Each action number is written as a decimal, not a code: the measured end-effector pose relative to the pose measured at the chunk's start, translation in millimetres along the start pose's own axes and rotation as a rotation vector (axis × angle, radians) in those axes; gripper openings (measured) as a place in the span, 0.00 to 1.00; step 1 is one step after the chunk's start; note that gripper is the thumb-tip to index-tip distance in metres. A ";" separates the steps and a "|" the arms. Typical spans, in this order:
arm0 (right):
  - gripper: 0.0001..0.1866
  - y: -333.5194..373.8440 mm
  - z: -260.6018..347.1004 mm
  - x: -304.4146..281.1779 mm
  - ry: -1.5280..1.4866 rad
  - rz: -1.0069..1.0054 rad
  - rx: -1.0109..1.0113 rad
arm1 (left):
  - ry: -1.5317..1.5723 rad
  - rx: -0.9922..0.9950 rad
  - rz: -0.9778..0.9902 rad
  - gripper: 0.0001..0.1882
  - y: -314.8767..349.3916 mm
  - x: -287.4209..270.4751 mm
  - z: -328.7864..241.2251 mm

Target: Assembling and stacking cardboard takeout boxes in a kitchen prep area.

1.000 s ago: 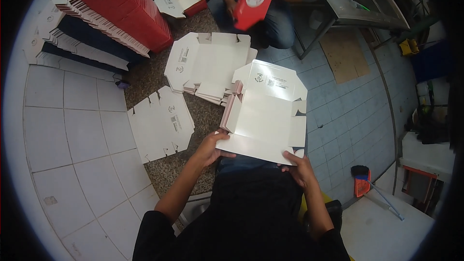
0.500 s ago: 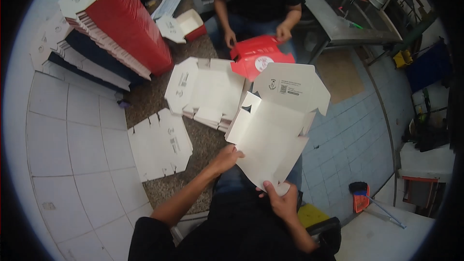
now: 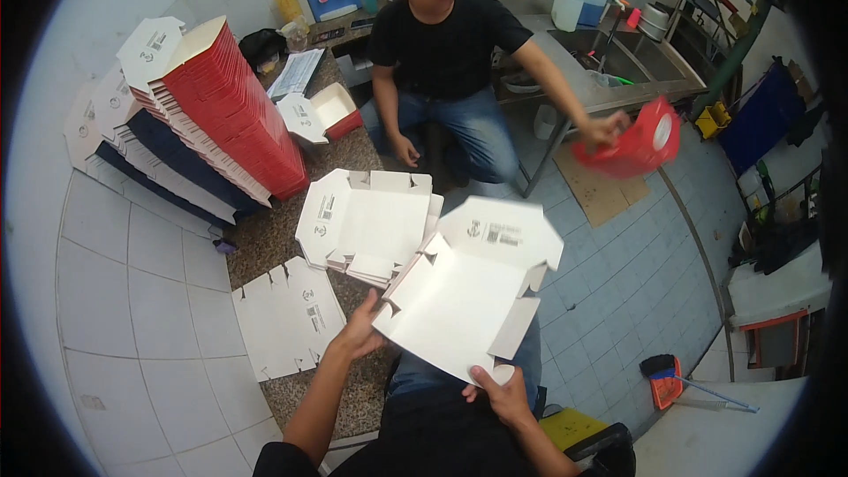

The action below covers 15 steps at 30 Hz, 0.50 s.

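Note:
Over my lap I hold a white cardboard box blank, its side flaps partly raised and its printed lid part pointing away from me. My left hand grips its left edge near a notched flap. At the near right corner my right hand pinches it, thumb on top. A small stack of similar box blanks lies on the speckled counter just beyond my left hand. Nearer me on that counter, a flat unfolded blank lies beside my left forearm.
Tall stacks of red and dark blue box blanks stand on the counter against the tiled wall. One formed red box sits beyond. A co-worker sits opposite, holding a red piece out to the right, blurred.
The blank in my hands has come lower and its right flap stands out more. The co-worker has swung the red piece from their lap to the right. My view has tilted up.

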State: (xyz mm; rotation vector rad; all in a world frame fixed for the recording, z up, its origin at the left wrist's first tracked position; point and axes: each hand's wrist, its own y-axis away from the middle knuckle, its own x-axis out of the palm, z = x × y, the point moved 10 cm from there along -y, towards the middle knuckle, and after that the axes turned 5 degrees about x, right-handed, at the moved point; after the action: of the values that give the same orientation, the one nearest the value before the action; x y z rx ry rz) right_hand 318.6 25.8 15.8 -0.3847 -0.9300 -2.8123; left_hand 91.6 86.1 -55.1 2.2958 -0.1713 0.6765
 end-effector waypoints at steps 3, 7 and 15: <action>0.16 2.8 -9.4 -7.1 0.018 -0.008 0.092 | 0.072 -0.123 0.080 0.32 1.9 -21.4 24.1; 0.15 1.6 -16.6 -23.0 0.061 0.012 0.066 | 0.322 -0.141 0.270 0.29 2.4 -13.0 42.2; 0.12 -1.9 -23.3 -43.1 -0.150 -0.023 0.128 | 0.606 0.056 0.451 0.32 19.5 25.7 53.2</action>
State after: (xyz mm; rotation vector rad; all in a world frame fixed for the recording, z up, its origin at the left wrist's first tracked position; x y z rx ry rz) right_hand 354.7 16.1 -15.8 -0.5772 -1.1449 -2.7558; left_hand 129.9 37.5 -61.7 2.0057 -0.3866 1.5858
